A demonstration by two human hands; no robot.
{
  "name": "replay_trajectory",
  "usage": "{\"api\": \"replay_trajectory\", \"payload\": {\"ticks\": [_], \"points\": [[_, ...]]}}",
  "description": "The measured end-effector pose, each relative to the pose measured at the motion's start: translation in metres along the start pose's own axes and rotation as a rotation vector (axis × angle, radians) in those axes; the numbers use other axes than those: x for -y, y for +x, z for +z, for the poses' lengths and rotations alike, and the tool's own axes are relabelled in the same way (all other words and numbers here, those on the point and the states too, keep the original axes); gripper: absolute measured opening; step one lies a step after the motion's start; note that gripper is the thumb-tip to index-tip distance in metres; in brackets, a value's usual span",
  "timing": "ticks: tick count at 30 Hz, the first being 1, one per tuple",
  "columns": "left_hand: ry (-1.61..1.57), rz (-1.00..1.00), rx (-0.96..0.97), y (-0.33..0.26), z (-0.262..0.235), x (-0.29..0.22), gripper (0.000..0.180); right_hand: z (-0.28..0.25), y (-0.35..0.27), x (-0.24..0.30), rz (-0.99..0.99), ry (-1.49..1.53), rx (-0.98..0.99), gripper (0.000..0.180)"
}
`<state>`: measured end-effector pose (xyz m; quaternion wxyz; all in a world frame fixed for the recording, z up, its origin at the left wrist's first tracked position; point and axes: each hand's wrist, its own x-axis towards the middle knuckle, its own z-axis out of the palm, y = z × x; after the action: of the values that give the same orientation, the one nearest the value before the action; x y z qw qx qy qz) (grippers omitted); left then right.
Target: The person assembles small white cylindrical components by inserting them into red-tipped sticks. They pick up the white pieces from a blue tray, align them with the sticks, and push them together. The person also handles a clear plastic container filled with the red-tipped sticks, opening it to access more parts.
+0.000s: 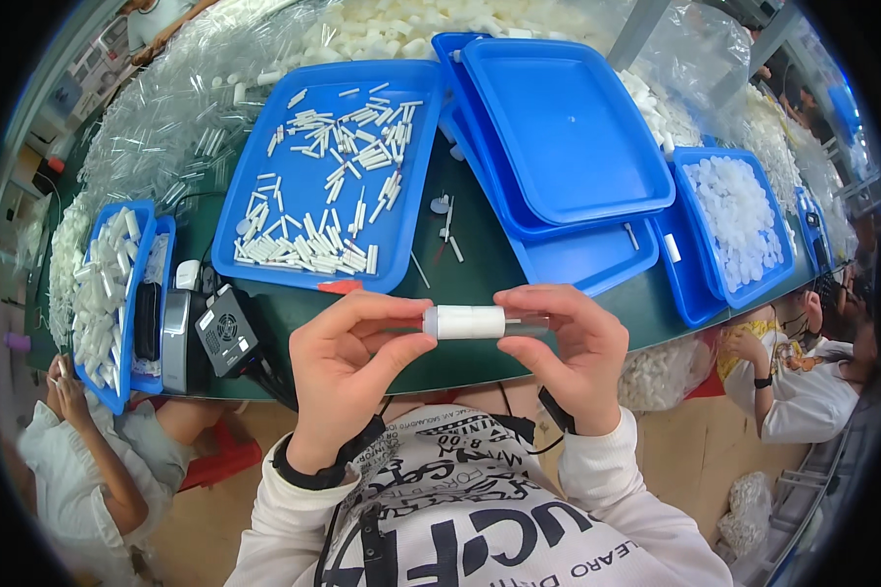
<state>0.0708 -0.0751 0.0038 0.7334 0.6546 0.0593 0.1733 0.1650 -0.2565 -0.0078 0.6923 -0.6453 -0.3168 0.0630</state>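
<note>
In front of my chest, just past the near table edge, both hands hold a short clear tube (471, 322) level, with a white cylinder showing in its middle. My left hand (346, 354) is closed in a pinch on the translucent left end, thumb below and fingers above. At the clear right end my right hand (582, 342) is closed the same way. Beyond the hands lies a blue tray (303, 171) scattered with many small white sticks (308, 252). A few loose thin pieces (447, 232) lie on the green table (460, 269) beside it.
Stacked blue trays (568, 127) stand at the far right. Further right, another blue tray holds translucent caps (732, 210). White tubes (108, 293) fill a tray at left, near a black box with a fan (227, 331). Clear plastic bags (181, 112) line the back. Other people sit on both sides.
</note>
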Motion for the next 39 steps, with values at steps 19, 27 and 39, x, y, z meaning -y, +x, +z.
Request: {"api": "replay_trajectory", "payload": {"ticks": [19, 27, 39], "points": [[0.376, 0.257, 0.058, -0.002, 0.003, 0.002, 0.025, 0.001, 0.005, 0.009, -0.253, -0.342, 0.195, 0.032], [0.224, 0.121, 0.094, 0.004, 0.001, 0.004, 0.021, 0.003, 0.003, 0.007, -0.229, -0.317, 0.127, 0.029], [-0.018, -0.009, 0.021, -0.004, 0.01, -0.002, 0.028, 0.001, -0.004, 0.006, -0.115, -0.217, 0.09, 0.034]]}}
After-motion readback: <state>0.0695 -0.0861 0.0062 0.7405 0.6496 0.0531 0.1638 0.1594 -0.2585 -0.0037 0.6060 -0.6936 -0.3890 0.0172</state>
